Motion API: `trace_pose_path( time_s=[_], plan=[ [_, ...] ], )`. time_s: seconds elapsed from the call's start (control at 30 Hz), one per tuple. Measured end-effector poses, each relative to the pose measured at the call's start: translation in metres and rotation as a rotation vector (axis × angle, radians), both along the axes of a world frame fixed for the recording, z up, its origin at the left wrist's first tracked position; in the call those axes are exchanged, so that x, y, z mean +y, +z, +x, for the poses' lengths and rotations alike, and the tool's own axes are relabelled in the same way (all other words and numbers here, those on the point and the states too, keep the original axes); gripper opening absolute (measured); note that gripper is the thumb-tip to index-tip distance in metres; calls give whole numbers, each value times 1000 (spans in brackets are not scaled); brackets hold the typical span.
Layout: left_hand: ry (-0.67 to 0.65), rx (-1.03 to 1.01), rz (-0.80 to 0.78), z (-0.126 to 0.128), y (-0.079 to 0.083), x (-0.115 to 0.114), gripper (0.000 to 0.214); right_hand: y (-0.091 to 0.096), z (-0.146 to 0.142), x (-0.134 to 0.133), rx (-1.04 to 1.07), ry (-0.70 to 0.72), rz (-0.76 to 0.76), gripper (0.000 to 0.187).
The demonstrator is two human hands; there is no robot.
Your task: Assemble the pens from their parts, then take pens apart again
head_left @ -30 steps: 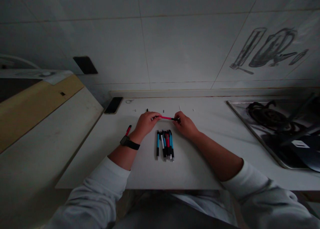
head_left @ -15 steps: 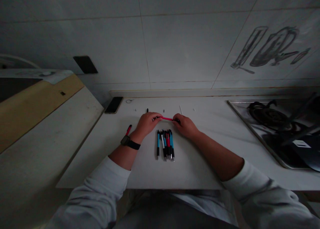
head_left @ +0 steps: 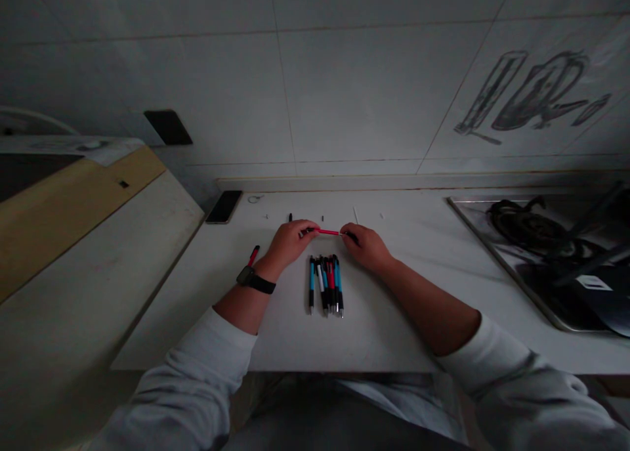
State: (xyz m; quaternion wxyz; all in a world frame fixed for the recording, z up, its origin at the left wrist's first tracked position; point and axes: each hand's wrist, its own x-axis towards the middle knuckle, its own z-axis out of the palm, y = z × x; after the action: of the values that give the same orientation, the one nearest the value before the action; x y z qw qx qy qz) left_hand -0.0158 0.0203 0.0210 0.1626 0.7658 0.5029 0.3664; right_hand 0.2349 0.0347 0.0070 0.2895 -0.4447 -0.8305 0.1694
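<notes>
A red pen (head_left: 329,232) is held level between my two hands, above the white countertop. My left hand (head_left: 292,238) closes its fingers and thumb on the left end, where a dark part shows. At the other end my right hand (head_left: 364,244) pinches a black part of the pen; a small pale bit shows where red meets black. Just below the hands lies a bunch of pens (head_left: 331,285) in blue, white, red and black, side by side. Beside my left wrist, which wears a black watch (head_left: 255,281), lies a red and black pen part (head_left: 254,255).
Beyond my hands are a black piece (head_left: 290,217), a small dark piece (head_left: 323,218), a thin white stick (head_left: 356,215) and tiny pale bits (head_left: 382,215). A phone (head_left: 224,207) lies back left near a ring (head_left: 254,199). A gas stove (head_left: 522,287) stands right.
My right hand has shifted very slightly, and a small pale bit now shows between the red barrel and the black part. Everything else stays put.
</notes>
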Motion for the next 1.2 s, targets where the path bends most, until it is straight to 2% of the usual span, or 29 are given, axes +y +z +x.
trace_pose_path(
  time_s=[0.17, 0.43, 0.73, 1.2],
  plan=[
    [1, -7, 1, -2, 1, 1, 15, 2, 0, 0, 0, -8, 4, 18],
    [103, -22, 25, -17, -5, 12, 13, 2, 2, 2, 14, -183, 0, 18],
    [-28, 210, 43, -9, -6, 5, 15, -3, 1, 5, 12, -174, -81, 14],
    [-72, 353, 77, -7, -2, 0, 16, 1, -3, -1, -8, -149, -128, 12]
  ],
)
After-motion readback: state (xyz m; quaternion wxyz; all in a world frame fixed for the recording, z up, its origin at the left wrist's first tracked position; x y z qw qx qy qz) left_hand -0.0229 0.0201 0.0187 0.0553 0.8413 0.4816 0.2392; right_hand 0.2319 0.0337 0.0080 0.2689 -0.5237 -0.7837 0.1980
